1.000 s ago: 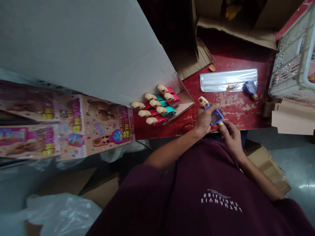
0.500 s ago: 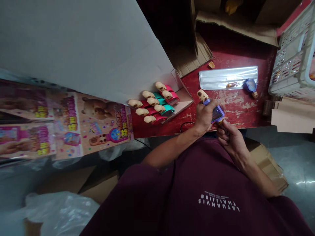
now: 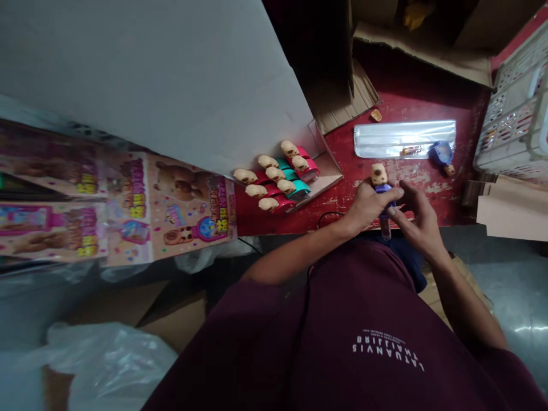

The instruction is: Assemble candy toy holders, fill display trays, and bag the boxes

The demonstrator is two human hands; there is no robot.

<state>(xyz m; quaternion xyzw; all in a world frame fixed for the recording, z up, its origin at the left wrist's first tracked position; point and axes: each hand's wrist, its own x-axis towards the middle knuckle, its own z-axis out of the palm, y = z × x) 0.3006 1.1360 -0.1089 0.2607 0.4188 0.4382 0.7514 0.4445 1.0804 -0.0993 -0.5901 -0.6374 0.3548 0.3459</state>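
My left hand (image 3: 366,206) is closed on a purple toy (image 3: 385,188) with a spotted beige bear-like end (image 3: 379,173) pointing away from me. Thumb and fingers of my right hand (image 3: 419,220) are on the toy's other side, partly curled round it. A small clear tube with brown in it (image 3: 386,228) sticks out of the toy's near end. Beyond my hands lie clear plastic bags (image 3: 385,140), with a small orange-brown packet (image 3: 411,150) on them and a second purple toy (image 3: 440,153) at their right end.
Red and green toys with beige ends (image 3: 278,181) stand in rows beside an open white box (image 3: 329,177) on the red table (image 3: 342,142). Printed bear cards (image 3: 188,211) lie left. A white basket (image 3: 514,125) stands right; a small orange piece (image 3: 375,115) lies behind the bags.
The purple toy has turned more upright and moved slightly right, its near-end tube now showing. My right hand has risen beside it with its fingers spread wider. The whole view has shifted slightly.
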